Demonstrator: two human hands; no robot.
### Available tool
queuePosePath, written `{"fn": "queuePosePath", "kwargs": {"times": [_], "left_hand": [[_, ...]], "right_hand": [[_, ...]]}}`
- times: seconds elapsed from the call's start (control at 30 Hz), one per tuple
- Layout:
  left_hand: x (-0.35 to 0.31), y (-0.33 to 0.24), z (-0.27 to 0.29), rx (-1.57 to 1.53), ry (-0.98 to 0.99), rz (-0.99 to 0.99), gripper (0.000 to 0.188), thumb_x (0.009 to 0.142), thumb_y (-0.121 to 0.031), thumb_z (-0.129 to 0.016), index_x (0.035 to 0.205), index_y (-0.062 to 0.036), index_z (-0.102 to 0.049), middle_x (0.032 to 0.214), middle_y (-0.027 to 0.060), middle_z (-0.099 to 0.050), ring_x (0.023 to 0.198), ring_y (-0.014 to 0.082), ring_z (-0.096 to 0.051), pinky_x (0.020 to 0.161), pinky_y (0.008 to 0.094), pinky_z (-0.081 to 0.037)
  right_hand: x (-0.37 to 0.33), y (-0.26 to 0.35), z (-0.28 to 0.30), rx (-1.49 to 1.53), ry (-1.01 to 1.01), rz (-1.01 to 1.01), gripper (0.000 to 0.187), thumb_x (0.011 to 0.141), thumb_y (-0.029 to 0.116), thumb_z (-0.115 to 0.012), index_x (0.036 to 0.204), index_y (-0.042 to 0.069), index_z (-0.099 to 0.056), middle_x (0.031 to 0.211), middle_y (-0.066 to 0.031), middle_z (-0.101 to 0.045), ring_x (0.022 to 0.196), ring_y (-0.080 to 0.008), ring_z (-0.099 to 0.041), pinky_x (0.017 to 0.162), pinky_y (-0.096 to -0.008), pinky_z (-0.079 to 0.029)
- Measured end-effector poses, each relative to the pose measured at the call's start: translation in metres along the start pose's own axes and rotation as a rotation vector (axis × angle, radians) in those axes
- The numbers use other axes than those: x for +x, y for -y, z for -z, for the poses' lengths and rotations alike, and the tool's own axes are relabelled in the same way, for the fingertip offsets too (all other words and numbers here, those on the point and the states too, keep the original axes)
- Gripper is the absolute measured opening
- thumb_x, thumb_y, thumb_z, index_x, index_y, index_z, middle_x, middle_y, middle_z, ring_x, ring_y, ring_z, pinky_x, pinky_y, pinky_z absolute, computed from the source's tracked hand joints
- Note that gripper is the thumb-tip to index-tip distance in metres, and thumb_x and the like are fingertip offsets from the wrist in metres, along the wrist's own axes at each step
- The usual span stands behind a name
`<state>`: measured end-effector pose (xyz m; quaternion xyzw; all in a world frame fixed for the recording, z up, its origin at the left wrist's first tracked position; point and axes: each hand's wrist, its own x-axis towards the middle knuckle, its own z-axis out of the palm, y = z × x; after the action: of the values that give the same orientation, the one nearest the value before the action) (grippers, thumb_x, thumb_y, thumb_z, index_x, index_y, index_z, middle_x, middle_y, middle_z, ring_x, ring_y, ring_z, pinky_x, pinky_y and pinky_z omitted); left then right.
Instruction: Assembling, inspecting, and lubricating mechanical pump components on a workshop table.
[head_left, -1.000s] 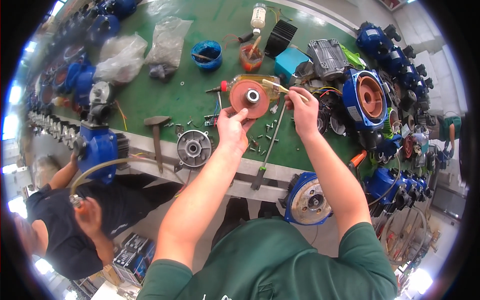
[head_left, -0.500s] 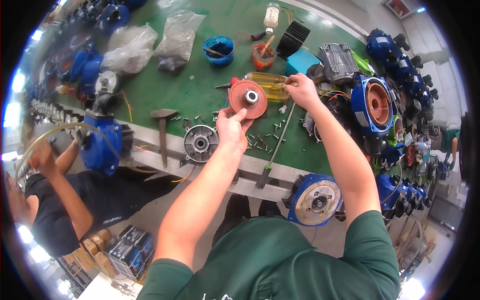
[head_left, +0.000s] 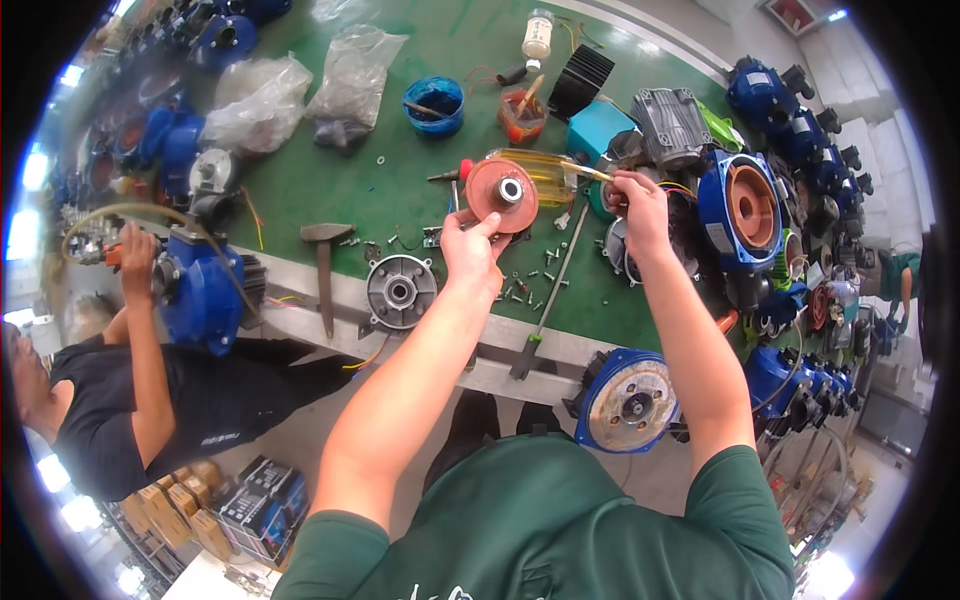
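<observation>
Reddish disc [head_left: 485,186] with metal hub [head_left: 510,190]. Head view: raised above the green bench [head_left: 290,200], in front of the yellow-liquid bottle [head_left: 548,182]. Left hand [head_left: 470,250]: thumb pressed on the disc's lower near face, other fingers mostly hidden behind. Right hand [head_left: 640,208]: fingers pinched around a slim brush [head_left: 592,173], its tip over the bottle's right end. Handling, judged: stiff, moderately weighty, hub possibly slippery; best grip, outer rim. Markings: pale label on the small jar [head_left: 537,42], too small to read; white lettering on the green shirt [head_left: 570,520], cut off.
</observation>
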<state>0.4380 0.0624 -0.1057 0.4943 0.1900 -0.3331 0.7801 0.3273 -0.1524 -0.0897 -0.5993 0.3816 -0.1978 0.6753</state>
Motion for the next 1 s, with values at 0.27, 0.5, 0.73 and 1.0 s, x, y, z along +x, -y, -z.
{"fn": "queuePosePath", "kwargs": {"times": [0.27,0.5,0.73,1.0], "left_hand": [[0.003,0.006,-0.012,-0.041,-0.027,0.055,0.031,0.092,0.004,-0.057,0.118,0.0008,-0.041,0.120,0.0188,-0.053,0.108,0.0324,-0.060,0.102,0.0527,-0.050],[-0.001,0.011,-0.022,-0.040,0.029,0.075,0.032,0.092,0.004,-0.056,0.119,0.0021,-0.040,0.120,0.0209,-0.053,0.110,0.0347,-0.060,0.102,0.0512,-0.050],[-0.003,0.009,-0.023,-0.044,0.032,0.078,0.033,0.092,0.003,-0.057,0.120,0.0008,-0.041,0.120,0.0192,-0.055,0.110,0.0337,-0.061,0.100,0.0509,-0.050],[-0.003,0.011,-0.024,-0.053,0.039,0.070,0.031,0.092,0.002,-0.058,0.118,-0.0001,-0.042,0.118,0.0182,-0.056,0.108,0.0318,-0.061,0.099,0.0511,-0.050]], "right_hand": [[-0.078,0.013,-0.050,-0.410,0.022,0.592,0.021,0.085,0.006,-0.069,0.104,-0.003,-0.069,0.098,-0.0109,-0.064,0.083,-0.0198,-0.064,0.073,-0.0291,-0.051],[-0.080,0.008,-0.050,-0.491,0.110,0.596,0.020,0.082,0.004,-0.067,0.101,-0.001,-0.069,0.096,-0.0127,-0.063,0.084,-0.0268,-0.065,0.074,-0.0322,-0.052],[-0.078,0.011,-0.024,-0.538,0.141,0.645,0.020,0.080,0.002,-0.066,0.099,-0.001,-0.069,0.095,-0.0127,-0.063,0.083,-0.0270,-0.066,0.075,-0.0327,-0.052],[-0.071,0.012,-0.042,-0.516,0.151,0.710,0.021,0.080,0.002,-0.067,0.100,0.001,-0.069,0.097,-0.0122,-0.062,0.086,-0.0277,-0.065,0.076,-0.0340,-0.052]]}}
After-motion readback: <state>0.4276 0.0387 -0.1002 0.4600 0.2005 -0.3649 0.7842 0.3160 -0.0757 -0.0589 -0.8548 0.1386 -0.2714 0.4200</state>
